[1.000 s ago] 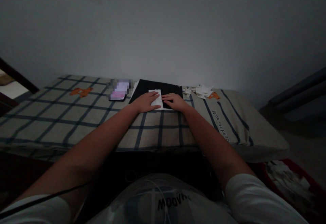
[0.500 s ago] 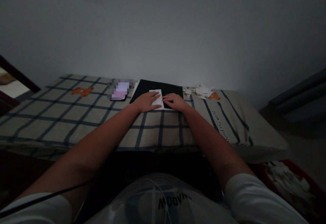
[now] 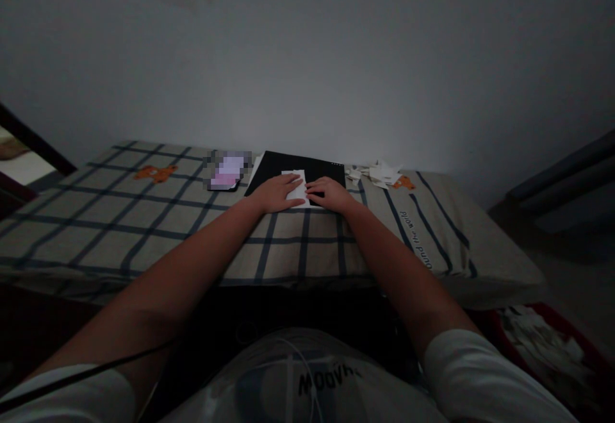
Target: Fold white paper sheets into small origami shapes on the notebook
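Observation:
A narrow strip of white paper (image 3: 300, 191) lies on a flat black folder or board (image 3: 307, 162) near the table's front side. Across the paper's left part rests my left hand (image 3: 277, 193), its fingers stretched out and apart. My right hand (image 3: 331, 195) lies low on the black surface, with its fingertips at the paper's right edge. Its fingers are extended, and nothing shows in its grip. The lower left of the paper is hidden under my left hand.
Left of the folder lies a phone (image 3: 225, 173), its screen blurred. Torn white paper scraps (image 3: 382, 173) are heaped to the right. A checked cloth (image 3: 192, 227) covers the table, which stands against a grey wall (image 3: 307, 58). At lower right sits a red container (image 3: 542, 314) holding pale crumpled material.
Almost nothing differs. The fingers of my right hand have shifted slightly at the paper's right edge, while my left hand stays in place.

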Demonstrator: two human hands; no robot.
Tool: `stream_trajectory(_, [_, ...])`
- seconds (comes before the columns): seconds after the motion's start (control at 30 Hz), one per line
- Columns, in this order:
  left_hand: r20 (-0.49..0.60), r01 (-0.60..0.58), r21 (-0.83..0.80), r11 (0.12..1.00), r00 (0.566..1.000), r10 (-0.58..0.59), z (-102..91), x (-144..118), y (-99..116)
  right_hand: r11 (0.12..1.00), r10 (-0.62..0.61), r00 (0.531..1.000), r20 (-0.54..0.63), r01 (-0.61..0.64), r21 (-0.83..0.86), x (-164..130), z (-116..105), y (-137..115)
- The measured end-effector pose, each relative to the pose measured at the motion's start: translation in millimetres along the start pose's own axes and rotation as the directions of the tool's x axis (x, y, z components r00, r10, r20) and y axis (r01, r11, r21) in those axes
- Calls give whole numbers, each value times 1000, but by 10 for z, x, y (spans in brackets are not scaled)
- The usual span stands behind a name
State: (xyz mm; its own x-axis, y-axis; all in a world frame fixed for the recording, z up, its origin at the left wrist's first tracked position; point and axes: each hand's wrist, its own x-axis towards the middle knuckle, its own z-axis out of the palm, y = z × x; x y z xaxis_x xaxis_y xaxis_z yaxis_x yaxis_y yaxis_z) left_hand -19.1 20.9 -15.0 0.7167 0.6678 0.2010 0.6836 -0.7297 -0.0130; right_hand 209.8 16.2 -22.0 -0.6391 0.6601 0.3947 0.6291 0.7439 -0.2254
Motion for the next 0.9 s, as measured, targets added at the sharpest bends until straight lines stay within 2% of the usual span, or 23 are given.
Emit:
stream_trajectory(0.23, [-12,15,-5,1000,1000,-15,27,3,-8,997,-34,999,16,35,-75,9,0,-45])
stream_trajectory(0.5, [36,50,-100,994,998,-47,23,58,-82,999,-12,1000,16,13,-42,28,19,13])
stream_trajectory(0.77, [56,43,-107,993,998,-37,8,82,-107,1000,-14,999,-32,14,-4,15,28,24])
stream_trajectory(0.9, [72,45,-108,993,997,-37,-23,104,-104,999,-17,1000,10,18,-33,22,12,4])
